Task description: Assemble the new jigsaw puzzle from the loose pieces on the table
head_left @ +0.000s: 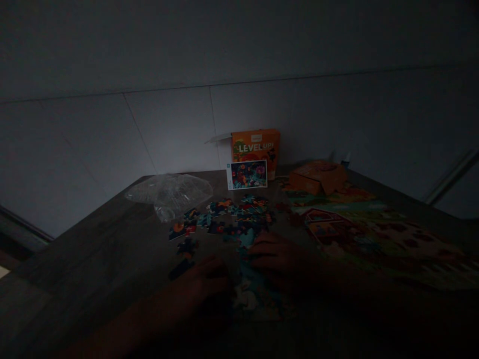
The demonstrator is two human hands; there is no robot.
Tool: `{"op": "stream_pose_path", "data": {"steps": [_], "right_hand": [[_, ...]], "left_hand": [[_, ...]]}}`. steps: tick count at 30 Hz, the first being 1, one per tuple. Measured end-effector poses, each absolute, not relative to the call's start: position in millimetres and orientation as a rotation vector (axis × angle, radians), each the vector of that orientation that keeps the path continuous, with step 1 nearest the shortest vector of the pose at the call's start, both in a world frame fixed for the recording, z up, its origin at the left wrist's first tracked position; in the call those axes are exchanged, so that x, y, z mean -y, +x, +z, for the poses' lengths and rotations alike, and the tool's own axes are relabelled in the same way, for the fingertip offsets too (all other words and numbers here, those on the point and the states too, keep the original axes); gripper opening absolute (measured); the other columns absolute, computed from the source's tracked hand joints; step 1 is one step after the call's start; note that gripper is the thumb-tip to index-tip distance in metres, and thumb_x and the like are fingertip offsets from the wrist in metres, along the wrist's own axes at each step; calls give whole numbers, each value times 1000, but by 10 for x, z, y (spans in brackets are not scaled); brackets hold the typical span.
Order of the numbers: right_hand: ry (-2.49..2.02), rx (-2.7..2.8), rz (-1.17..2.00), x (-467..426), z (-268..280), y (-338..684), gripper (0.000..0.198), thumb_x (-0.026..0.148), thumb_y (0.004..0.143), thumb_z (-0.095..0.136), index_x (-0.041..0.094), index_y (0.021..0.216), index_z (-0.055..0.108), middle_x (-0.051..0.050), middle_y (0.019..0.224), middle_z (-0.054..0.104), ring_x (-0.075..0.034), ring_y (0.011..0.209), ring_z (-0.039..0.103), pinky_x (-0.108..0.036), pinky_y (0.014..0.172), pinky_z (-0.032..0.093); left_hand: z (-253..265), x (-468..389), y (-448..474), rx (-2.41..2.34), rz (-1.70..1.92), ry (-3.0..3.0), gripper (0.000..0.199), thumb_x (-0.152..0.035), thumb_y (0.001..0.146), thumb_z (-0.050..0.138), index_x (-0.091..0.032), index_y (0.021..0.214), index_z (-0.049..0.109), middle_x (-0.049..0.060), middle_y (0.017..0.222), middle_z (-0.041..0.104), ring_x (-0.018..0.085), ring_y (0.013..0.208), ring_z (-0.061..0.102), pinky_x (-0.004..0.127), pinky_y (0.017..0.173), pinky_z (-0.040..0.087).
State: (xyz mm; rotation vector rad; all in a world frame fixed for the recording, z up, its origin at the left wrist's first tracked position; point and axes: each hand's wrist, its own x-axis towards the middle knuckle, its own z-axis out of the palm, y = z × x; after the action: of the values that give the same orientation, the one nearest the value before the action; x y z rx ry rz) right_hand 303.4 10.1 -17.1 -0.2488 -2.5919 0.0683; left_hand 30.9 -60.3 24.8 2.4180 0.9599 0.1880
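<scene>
The picture is very dark. Over the partly joined jigsaw puzzle (245, 299) at the near middle of the table, my right hand (275, 254) lies with fingers stretched out and apart, touching or just above its teal pieces. My left hand (207, 279) is at the puzzle's left side, fingers pointing right; its fingertips are lost in shadow, so a held piece cannot be made out. Loose jigsaw pieces (224, 207) lie scattered beyond both hands. Close to my left hand is a dark puzzle piece (180, 269). A picture card (248, 174) of the design leans upright behind the pieces.
An orange box (258, 142) marked "LEVEL UP!" stands open against the wall. Left of it lies a crumpled clear plastic bag (175, 192). To the right, another orange box (318, 175) rests by a large farm-scene puzzle (359, 234) spread over the grey table (112, 244).
</scene>
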Motion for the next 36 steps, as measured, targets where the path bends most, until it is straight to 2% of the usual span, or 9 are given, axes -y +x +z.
{"op": "stream_pose_path", "data": {"steps": [8, 14, 22, 30, 36], "right_hand": [[-281, 2602, 75, -102, -197, 3046, 22, 14, 89, 53, 15, 105, 69, -13, 109, 69, -23, 105, 58, -42, 92, 48], [-297, 2629, 123, -91, -164, 3041, 23, 15, 91, 51, 13, 105, 69, -12, 109, 69, -23, 106, 57, -42, 91, 49], [-254, 2582, 93, -139, -242, 3049, 25, 15, 88, 52, 15, 107, 68, -12, 110, 69, -23, 104, 59, -42, 92, 50], [-272, 2621, 95, -106, -179, 3042, 23, 13, 88, 53, 14, 104, 69, -14, 108, 69, -23, 105, 59, -41, 91, 50], [-275, 2586, 103, -99, -202, 3053, 25, 14, 88, 53, 14, 107, 69, -13, 111, 69, -24, 104, 59, -43, 92, 50]], "left_hand": [[198, 598, 285, -941, 206, 2444, 27, -18, 80, 71, -22, 106, 65, 5, 113, 56, 23, 104, 55, 32, 88, 49], [214, 587, 288, -921, 191, 2469, 18, -18, 84, 69, -22, 101, 67, 4, 111, 57, 21, 102, 55, 30, 85, 49], [209, 590, 283, -880, 194, 2498, 13, -22, 87, 68, -22, 100, 69, 5, 109, 58, 22, 103, 55, 30, 82, 49], [260, 584, 316, -865, 163, 2531, 13, -23, 89, 67, -23, 101, 70, 6, 106, 60, 22, 101, 56, 30, 84, 49], [263, 593, 319, -838, 202, 2550, 18, -21, 89, 66, -23, 106, 70, 6, 115, 60, 24, 109, 56, 35, 93, 48]]}}
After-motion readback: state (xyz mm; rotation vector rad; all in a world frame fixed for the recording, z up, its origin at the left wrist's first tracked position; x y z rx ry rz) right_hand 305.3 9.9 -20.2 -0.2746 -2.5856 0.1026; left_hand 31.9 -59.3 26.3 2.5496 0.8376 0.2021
